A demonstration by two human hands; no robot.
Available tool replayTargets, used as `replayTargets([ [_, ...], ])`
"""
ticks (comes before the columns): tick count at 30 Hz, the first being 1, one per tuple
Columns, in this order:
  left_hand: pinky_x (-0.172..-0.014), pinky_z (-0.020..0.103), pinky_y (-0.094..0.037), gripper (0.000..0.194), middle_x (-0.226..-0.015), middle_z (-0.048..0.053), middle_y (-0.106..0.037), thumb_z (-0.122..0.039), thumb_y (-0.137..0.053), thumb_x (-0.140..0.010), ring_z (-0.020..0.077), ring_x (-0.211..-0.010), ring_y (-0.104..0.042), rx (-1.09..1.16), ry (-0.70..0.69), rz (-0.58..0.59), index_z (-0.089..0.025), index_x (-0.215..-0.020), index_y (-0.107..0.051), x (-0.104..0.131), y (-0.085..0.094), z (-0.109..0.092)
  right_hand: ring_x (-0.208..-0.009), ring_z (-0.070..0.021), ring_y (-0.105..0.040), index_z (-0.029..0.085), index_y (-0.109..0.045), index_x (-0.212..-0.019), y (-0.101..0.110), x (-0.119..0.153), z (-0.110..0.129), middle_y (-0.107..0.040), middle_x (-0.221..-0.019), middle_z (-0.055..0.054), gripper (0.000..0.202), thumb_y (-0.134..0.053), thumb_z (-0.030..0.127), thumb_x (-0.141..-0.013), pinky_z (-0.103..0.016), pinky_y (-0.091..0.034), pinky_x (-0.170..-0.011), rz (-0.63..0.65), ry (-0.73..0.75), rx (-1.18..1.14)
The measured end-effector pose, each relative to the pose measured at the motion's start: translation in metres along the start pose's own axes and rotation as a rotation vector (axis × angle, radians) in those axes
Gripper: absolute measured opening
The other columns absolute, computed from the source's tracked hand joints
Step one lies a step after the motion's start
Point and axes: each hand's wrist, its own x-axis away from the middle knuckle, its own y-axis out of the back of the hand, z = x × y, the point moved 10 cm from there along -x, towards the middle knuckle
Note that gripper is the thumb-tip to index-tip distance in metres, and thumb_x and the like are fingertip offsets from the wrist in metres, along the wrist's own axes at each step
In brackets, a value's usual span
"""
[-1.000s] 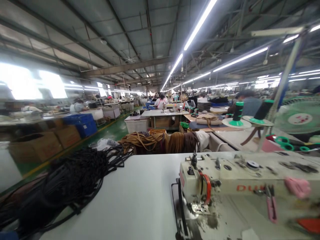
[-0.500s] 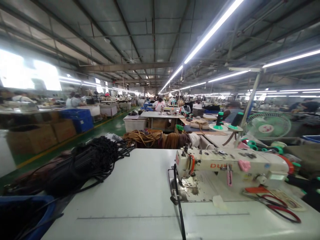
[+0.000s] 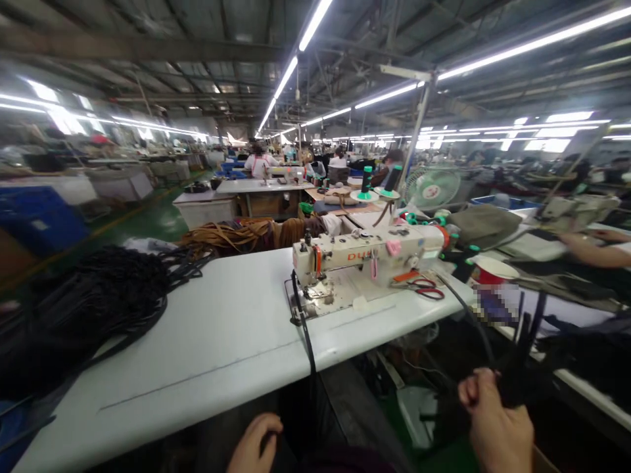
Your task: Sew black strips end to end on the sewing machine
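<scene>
My right hand (image 3: 500, 420) is closed, off the front right of the table, with its fingers pinched on a black strap (image 3: 476, 322) that runs up to the table's right end. More dark strips stand just beside it. Low at the front edge, my left hand (image 3: 256, 443) has loosely bent fingers with a gap before the thumb, and nothing shows in it. A white sewing machine (image 3: 340, 259) sits on the white table (image 3: 231, 315). Another narrow black strap (image 3: 306, 338) hangs from its needle area over the front edge.
A heap of black straps (image 3: 113, 289) lies at the table's left. Red-handled scissors (image 3: 428, 288) rest right of the machine. Behind are brown straps (image 3: 227, 238), thread cones (image 3: 366, 182) and a green fan (image 3: 432, 188). A co-worker's arm (image 3: 591, 249) reaches in at right.
The view has swung right and down, so the machine and table sit further left. Both my hands have come into view, the right one with a black strap. A co-worker's arm now shows.
</scene>
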Motion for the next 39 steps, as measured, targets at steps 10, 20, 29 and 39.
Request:
replayTargets([
  [10,-0.126,0.055,-0.027,0.089,-0.152,0.019,-0.051,-0.052,-0.09,-0.072,0.0346,-0.144,-0.047,0.801,-0.129,0.479,-0.025,-0.145,-0.049,-0.005,-0.063,-0.189,-0.05,-0.0145,-0.051,0.024,-0.062,-0.091,-0.127,0.109,-0.001,-0.054,-0.061,0.004,0.039,-0.062,0.063,-0.093,-0.029,-0.043,-0.049,0.935,0.026,-0.025],
  [20,-0.1,0.043,-0.054,0.059,-0.108,0.01,-0.073,-0.047,-0.083,-0.082,0.0268,-0.109,-0.07,0.635,-0.258,0.367,-0.02,-0.124,-0.052,-0.049,-0.062,-0.256,-0.039,-0.0102,-0.052,0.022,-0.051,-0.071,-0.207,0.149,-0.023,-0.053,-0.049,0.007,0.038,-0.065,0.053,-0.087,-0.02,-0.032,-0.04,1.456,-0.236,0.066],
  [29,-0.053,0.023,-0.052,0.029,-0.07,-0.003,-0.053,-0.047,-0.055,-0.102,0.01,-0.056,-0.057,0.638,-0.504,0.148,-0.021,-0.093,-0.047,-0.081,0.018,-0.335,-0.055,-0.0127,-0.059,0.02,-0.061,-0.074,-0.276,0.129,0.027,-0.066,-0.062,0.001,0.029,-0.07,0.045,-0.085,-0.025,-0.047,-0.055,1.542,-0.132,-0.024],
  [39,-0.054,0.021,-0.048,0.028,-0.065,-0.008,-0.047,-0.047,-0.063,-0.097,0.0087,-0.053,-0.05,0.521,-0.679,-0.25,-0.023,-0.102,-0.047,-0.111,0.116,-0.36,-0.077,-0.0185,-0.065,0.02,-0.063,-0.088,-0.375,0.14,0.064,-0.068,-0.078,0.0,0.033,-0.067,0.053,-0.089,-0.031,-0.052,-0.074,1.491,0.141,-0.234],
])
